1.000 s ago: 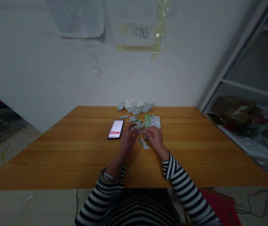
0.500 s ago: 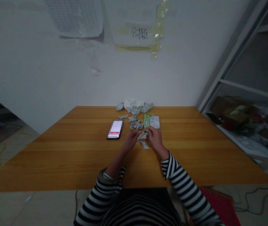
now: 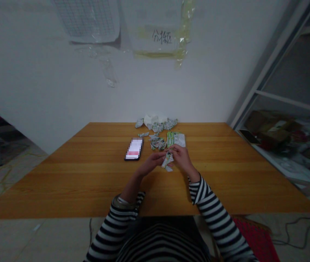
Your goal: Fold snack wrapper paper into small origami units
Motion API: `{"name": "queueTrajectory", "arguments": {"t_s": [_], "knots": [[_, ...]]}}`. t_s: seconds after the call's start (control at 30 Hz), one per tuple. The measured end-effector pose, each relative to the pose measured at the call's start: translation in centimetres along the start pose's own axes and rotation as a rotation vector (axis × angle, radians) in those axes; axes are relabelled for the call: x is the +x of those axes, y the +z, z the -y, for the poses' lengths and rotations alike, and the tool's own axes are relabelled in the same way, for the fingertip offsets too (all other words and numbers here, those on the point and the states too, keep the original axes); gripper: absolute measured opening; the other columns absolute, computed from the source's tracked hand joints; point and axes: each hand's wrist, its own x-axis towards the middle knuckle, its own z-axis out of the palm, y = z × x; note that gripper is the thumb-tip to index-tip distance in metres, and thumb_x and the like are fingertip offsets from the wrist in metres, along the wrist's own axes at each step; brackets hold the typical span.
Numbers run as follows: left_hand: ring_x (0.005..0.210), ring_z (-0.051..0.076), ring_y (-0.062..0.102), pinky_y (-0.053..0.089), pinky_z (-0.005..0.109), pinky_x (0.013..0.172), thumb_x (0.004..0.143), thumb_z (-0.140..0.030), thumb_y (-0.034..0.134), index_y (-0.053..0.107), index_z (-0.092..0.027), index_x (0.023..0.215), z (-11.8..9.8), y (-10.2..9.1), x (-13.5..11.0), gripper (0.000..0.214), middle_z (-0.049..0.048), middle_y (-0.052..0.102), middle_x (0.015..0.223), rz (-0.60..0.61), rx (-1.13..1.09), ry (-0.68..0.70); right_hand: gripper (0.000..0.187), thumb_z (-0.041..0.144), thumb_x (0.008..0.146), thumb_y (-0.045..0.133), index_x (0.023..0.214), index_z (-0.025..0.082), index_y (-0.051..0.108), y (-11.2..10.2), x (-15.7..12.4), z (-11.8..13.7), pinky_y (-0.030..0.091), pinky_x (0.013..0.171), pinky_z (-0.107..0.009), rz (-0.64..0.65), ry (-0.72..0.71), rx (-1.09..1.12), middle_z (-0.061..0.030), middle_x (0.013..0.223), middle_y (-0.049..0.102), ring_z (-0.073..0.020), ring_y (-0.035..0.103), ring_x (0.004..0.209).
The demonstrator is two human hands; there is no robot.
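Note:
My left hand [image 3: 151,162] and my right hand [image 3: 181,157] meet above the middle of the table. Between them is a small crumpled wrapper [image 3: 167,160], white with green and dark print. The right fingers pinch its upper part; the left fingers reach in from the side and hold against it, their tips partly hidden. Just beyond the hands lie crumpled wrapper pieces [image 3: 158,143] of like print. A flat green-and-white packet [image 3: 180,139] lies behind my right hand. To the left of my left hand rests a phone [image 3: 134,149] with its screen lit.
More crumpled wrappers and white tissue-like paper [image 3: 157,123] sit along the wooden table's [image 3: 89,182] back edge, against the wall. A small wrapper strip [image 3: 143,134] lies in front of them. At the right stands a shelf [image 3: 280,145] with boxes and a dark phone-like slab [image 3: 249,137].
My left hand has turned flatter, its fingers stretching further toward the wrapper. The wrapper now hangs more upright between the hands. The view has shifted slightly.

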Motion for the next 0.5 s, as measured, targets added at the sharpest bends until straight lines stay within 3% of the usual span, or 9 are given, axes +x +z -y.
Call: {"name": "queueTrajectory", "arguments": {"t_s": [0.13,0.27,0.33,0.4,0.5], "knots": [[0.073,0.02,0.068,0.052,0.034,0.076,0.074,-0.037,0.073,0.067,-0.013,0.109,1.5,0.0,0.8,0.042,0.0078,0.073,0.089,-0.004,0.003,0.045,0.02,0.018,0.082,0.054,0.092,0.02,0.071,0.9,-0.1,0.1,0.051,0.077,-0.029,0.052,-0.005,0.059,-0.0039,0.091,0.074,-0.0195,0.068,0.085],[0.075,0.02,0.066,0.053,0.031,0.073,0.072,-0.02,0.068,0.071,-0.012,0.088,2.7,-0.1,1.6,0.019,0.0056,0.073,0.082,-0.328,0.293,0.212,0.049,0.023,0.08,0.062,0.128,0.026,0.056,2.2,-0.6,0.7,0.044,0.098,-0.036,0.093,-0.081,-0.002,-0.0057,0.126,0.064,-0.0221,0.058,0.116],[0.076,0.02,0.066,0.053,0.031,0.072,0.072,-0.015,0.064,0.072,-0.013,0.089,3.1,-0.5,1.7,0.019,0.0052,0.073,0.082,-0.45,0.338,0.237,0.06,0.024,0.079,0.064,0.137,0.026,0.048,2.5,-0.9,1.0,0.039,0.104,-0.039,0.054,-0.104,-0.108,-0.007,0.135,0.056,-0.0234,0.052,0.124],[0.078,0.02,0.067,0.054,0.032,0.074,0.073,-0.013,0.061,0.071,-0.014,0.095,3.4,-0.9,1.7,0.024,0.0062,0.074,0.087,-0.541,0.34,0.251,0.058,0.022,0.079,0.063,0.135,0.025,0.051,2.6,-1.1,1.1,0.04,0.102,-0.039,-0.035,-0.101,-0.223,-0.0083,0.132,0.058,-0.0246,0.053,0.121],[0.093,0.022,0.067,0.052,0.036,0.087,0.075,-0.011,0.058,0.072,-0.016,0.096,3.5,-1.2,1.7,0.026,0.0079,0.073,0.099,-0.634,0.348,0.286,0.037,0.016,0.076,0.059,0.111,0.023,0.069,2.7,-1.1,0.9,0.047,0.086,-0.035,-0.183,-0.073,-0.311,-0.007,0.102,0.069,-0.0235,0.061,0.096]]}}
